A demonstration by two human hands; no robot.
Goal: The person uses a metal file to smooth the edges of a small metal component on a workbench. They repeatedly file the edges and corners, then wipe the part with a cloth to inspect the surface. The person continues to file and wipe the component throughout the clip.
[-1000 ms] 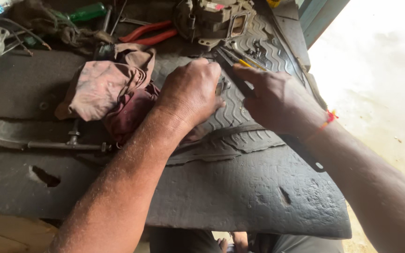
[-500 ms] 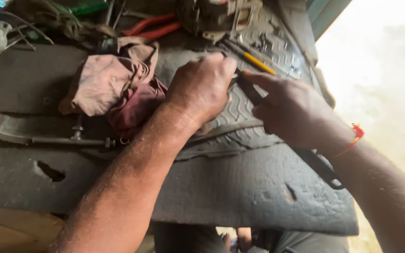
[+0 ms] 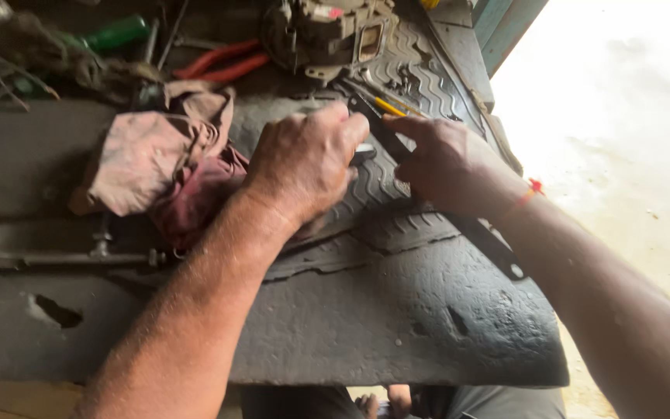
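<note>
Left hand [image 3: 304, 159] fisted over a small metal part [image 3: 364, 151], mostly hidden. Right hand [image 3: 443, 167] clamped on a long dark bar [image 3: 478, 233] slanting across the rubber mat [image 3: 397, 310]. Beside them: rag [image 3: 149, 155], red pliers [image 3: 215, 62], grey housing [image 3: 327, 31], yellow pencil [image 3: 389, 106]. Bar's middle covered by fingers.

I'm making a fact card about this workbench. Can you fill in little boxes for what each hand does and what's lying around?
left hand: closed over a small metal part, mostly hidden
right hand: grips a long dark flat tool
surface: ridged black rubber mat
beside left hand: pinkish rags
behind the hands: red-handled pliers, green-handled screwdriver, grimy metal engine part
right wrist: red thread
</note>
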